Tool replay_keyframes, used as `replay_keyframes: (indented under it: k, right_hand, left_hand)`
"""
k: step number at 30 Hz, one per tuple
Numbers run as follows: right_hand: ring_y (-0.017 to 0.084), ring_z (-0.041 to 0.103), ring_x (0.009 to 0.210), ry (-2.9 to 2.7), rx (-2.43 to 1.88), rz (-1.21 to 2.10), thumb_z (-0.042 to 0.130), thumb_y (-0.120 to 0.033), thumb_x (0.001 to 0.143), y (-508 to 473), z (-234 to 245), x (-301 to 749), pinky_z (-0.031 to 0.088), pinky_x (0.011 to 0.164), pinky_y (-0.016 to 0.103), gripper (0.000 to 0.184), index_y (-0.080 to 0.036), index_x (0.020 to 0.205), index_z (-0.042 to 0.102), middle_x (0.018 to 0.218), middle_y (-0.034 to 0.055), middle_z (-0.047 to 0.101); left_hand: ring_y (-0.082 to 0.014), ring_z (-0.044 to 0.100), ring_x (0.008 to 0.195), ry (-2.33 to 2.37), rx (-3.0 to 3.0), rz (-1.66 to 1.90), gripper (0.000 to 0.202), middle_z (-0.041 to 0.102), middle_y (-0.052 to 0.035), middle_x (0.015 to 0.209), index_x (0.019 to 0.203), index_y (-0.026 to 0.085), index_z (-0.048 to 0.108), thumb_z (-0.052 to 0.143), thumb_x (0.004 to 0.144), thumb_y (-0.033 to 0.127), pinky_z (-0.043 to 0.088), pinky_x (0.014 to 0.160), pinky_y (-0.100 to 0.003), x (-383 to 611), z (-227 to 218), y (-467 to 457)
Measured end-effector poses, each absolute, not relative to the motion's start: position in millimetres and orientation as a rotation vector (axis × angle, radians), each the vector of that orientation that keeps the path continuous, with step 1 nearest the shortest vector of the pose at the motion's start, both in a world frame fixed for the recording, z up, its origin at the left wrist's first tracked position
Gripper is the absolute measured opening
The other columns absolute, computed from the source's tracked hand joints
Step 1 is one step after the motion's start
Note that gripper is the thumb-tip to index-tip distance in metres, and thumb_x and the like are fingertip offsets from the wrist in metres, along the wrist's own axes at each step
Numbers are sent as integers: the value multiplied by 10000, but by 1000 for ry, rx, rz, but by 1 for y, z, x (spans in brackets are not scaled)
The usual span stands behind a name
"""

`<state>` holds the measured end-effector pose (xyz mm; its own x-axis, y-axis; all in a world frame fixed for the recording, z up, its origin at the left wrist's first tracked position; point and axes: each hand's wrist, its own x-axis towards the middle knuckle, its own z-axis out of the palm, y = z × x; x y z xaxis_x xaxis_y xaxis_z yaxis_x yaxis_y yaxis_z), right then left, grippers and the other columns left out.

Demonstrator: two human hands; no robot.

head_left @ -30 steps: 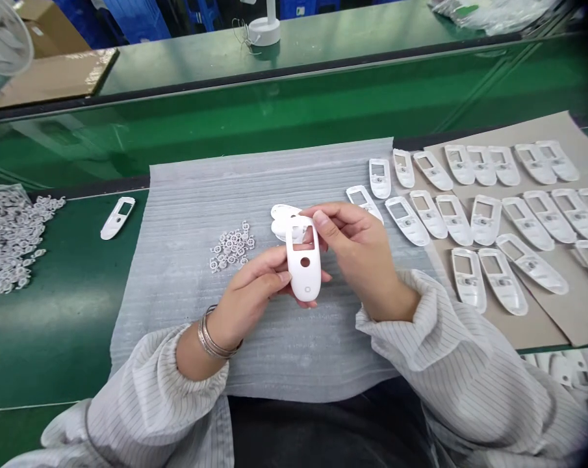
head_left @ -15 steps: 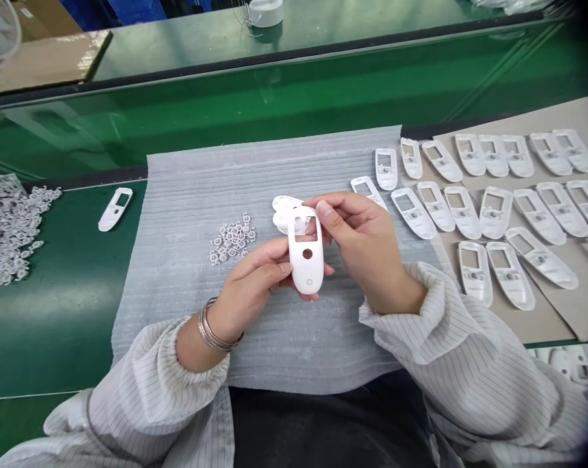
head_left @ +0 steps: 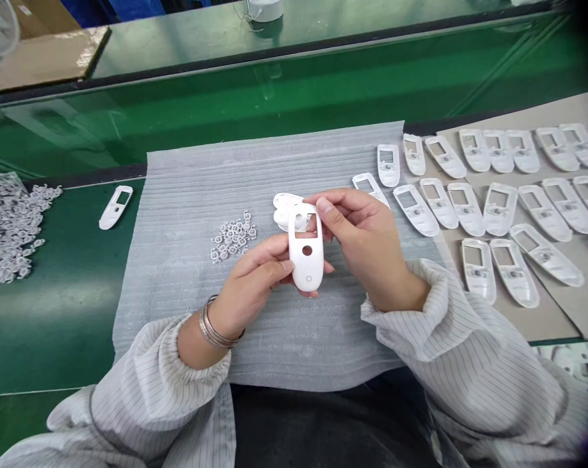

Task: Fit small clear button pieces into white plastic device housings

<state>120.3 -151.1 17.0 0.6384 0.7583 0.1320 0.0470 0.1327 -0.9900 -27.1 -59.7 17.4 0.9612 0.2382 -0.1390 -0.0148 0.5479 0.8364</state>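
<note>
A white plastic housing shell (head_left: 306, 250) with a window cutout and a round hole is held upright over the grey foam sheet (head_left: 186, 214). My left hand (head_left: 255, 279) grips its lower end from the left. My right hand (head_left: 359, 237) pinches its top edge, thumb on the front. Just behind it a couple of other white shells (head_left: 284, 207) lie on the foam. A small heap of tiny white ring-shaped parts (head_left: 234, 235) sits to the left of the held shell.
Rows of several white shells (head_left: 493, 208) lie on brown cardboard (head_left: 551, 318) at the right. One single shell (head_left: 114, 208) rests on the green table at left, beside a big pile of small white parts (head_left: 8, 224). A green conveyor (head_left: 274, 97) runs behind.
Both hands keep the same grip on the shell. The view has shifted slightly; the hands and shell have barely moved.
</note>
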Motion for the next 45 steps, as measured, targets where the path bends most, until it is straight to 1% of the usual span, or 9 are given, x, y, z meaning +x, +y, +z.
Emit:
replay_keyframes:
  k: [11, 17, 25, 31, 34, 37, 39, 42, 45]
  right_hand:
    - [111, 609, 627, -727, -1346, 624, 668, -292, 938, -151, 16, 121, 551, 589, 223, 117, -195, 922, 731, 732, 0, 661]
    - [109, 600, 642, -755, -1292, 566, 698, -366, 925, -152, 13, 121, 550, 593, 228, 160, -215, 945, 746, 811, 5, 679]
    - [118, 595, 641, -755, -1271, 595, 663, -457, 946, -154, 11, 121, 544, 582, 239, 250, -227, 951, 762, 860, 20, 699]
    - [94, 622, 669, -814, -1231, 583, 696, -300, 930, -153, 14, 120, 544, 615, 205, 98, -224, 919, 759, 876, -1, 722]
    - [120, 654, 723, -861, -1346, 501, 706, -286, 916, -156, 19, 127, 545, 622, 228, 97, -217, 951, 765, 904, 14, 731]
    - [158, 672, 781, -840, -1521, 268, 697, -257, 912, -159, 21, 139, 532, 625, 265, 98, -210, 969, 762, 896, 27, 729]
    - [171, 672, 800, -894, -1608, 148, 676, -217, 917, -160, 19, 144, 517, 625, 280, 92, -209, 966, 752, 902, 29, 727]
    - [186, 653, 814, -1271, -1655, 48, 642, -166, 929, -156, 10, 141, 518, 682, 316, 99, -179, 966, 733, 903, 40, 719]
    - [233, 609, 918, -1775, -1725, -51, 635, -134, 935, -150, 0, 130, 507, 808, 377, 103, -158, 957, 733, 959, 68, 699]
  left_hand:
    - [-153, 675, 821, 219, 985, 159, 307, 745, -88, 1007, 1177, 148, 661, 620, 887, 240, 588, 691, -231, -27, 16, -59]
    - [-169, 681, 877, 204, 1089, 222, 342, 721, -61, 992, 1187, 200, 627, 696, 852, 206, 583, 724, -249, -27, 16, -63]
    - [-148, 660, 815, 256, 1287, 251, 335, 686, -51, 965, 1199, 214, 600, 675, 872, 222, 565, 754, -266, -31, 15, -65]
    - [-145, 623, 824, 306, 1254, 286, 299, 680, -50, 993, 1142, 217, 649, 716, 856, 276, 528, 720, -244, -28, 11, -65]
    - [-153, 625, 840, 416, 1160, 322, 307, 687, -65, 1000, 1105, 189, 656, 739, 841, 320, 524, 722, -248, -26, 13, -60]
    - [-174, 661, 871, 583, 1020, 541, 299, 673, -60, 1018, 1084, 181, 619, 732, 822, 271, 551, 782, -292, -26, 20, -49]
    - [-177, 672, 853, 640, 921, 695, 217, 646, -36, 944, 1023, 179, 602, 685, 826, 215, 561, 789, -303, -26, 26, -40]
    - [-160, 660, 833, 647, 844, 808, 127, 608, -22, 886, 953, 173, 594, 620, 831, 153, 560, 765, -279, -27, 32, -30]
    - [-140, 639, 821, 624, 816, 813, 166, 606, -27, 913, 985, 176, 601, 596, 825, 130, 550, 746, -262, -28, 32, -27]
